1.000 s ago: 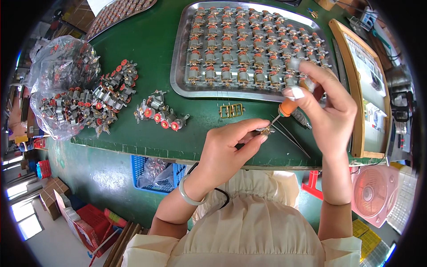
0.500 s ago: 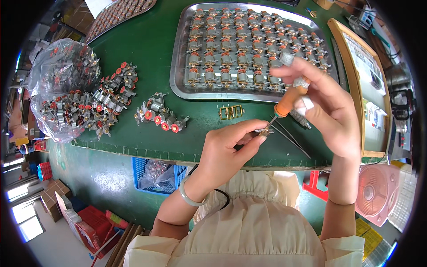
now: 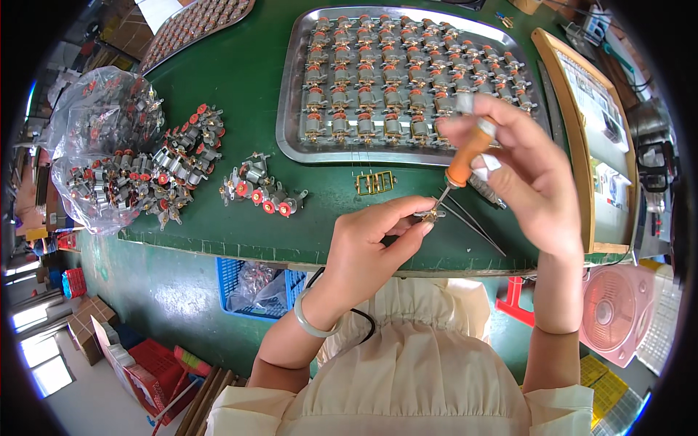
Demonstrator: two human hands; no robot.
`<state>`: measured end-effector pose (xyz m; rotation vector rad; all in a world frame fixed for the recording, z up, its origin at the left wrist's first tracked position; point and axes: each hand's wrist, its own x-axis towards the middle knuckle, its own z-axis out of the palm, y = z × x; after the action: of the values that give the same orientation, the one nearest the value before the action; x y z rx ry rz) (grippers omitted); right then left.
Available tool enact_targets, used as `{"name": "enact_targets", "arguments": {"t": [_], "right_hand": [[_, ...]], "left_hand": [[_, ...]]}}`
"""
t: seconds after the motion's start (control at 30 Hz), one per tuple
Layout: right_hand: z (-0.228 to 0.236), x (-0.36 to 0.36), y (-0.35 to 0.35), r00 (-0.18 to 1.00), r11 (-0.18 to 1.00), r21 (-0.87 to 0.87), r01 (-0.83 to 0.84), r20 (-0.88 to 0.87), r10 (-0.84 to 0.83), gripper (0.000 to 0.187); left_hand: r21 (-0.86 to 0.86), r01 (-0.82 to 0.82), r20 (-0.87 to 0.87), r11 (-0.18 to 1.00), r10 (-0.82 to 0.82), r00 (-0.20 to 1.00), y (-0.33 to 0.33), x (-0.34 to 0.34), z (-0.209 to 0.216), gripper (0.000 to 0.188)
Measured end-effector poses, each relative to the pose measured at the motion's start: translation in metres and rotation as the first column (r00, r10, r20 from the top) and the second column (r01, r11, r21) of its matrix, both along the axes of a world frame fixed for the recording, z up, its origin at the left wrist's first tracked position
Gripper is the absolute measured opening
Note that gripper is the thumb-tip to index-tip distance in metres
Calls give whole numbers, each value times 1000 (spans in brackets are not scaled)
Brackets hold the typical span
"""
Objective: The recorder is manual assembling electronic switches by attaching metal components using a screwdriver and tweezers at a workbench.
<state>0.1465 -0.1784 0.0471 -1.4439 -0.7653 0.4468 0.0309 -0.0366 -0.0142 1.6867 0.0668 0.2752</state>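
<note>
My left hand [image 3: 363, 251] pinches a small metal assembly [image 3: 430, 216] between thumb and fingertips, just above the bench. Most of that piece is hidden by the fingers. In my right hand [image 3: 539, 192] is an orange-handled screwdriver [image 3: 461, 168], its shaft slanting down so the tip meets the assembly. White tape wraps some right fingertips. Close by on the bench lie tweezers [image 3: 472, 225], partly under the screwdriver, and a brass-coloured frame [image 3: 375, 183] with several openings. A silvery part [image 3: 486, 192] shows behind the right thumb.
A steel tray [image 3: 289, 138] beyond my hands carries rows of small assemblies with red discs. Loose similar parts [image 3: 270, 196] lie to the left, beside a heaped clear plastic bag [image 3: 69, 138]. A wooden-framed board [image 3: 582, 138] stands right; a blue basket [image 3: 231, 291] sits below the bench edge.
My right hand has shifted slightly left, and the screwdriver handle stands a little more upright. The left hand keeps its pinch in nearly the same place.
</note>
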Motion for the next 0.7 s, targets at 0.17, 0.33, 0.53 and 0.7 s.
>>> {"name": "enact_targets", "arguments": {"t": [0.17,0.33,0.53,0.7], "right_hand": [[17,5,-5,996,925,-369,85,29,-80,34],[6,-2,-2,988,951,-282,123,129,-89,31],[2,-27,-2,946,931,186,315,-147,-290,23],[-13,-43,-11,864,987,5,161,-485,-138,24]], "left_hand": [[40,8,-7,999,-8,1000,-1,1,3,26],[68,25,6,997,-25,1000,-1,1,7,25],[-220,47,30,974,-41,999,1,-1,8,28],[-609,80,-10,789,-109,994,7,4,18,28]]}}
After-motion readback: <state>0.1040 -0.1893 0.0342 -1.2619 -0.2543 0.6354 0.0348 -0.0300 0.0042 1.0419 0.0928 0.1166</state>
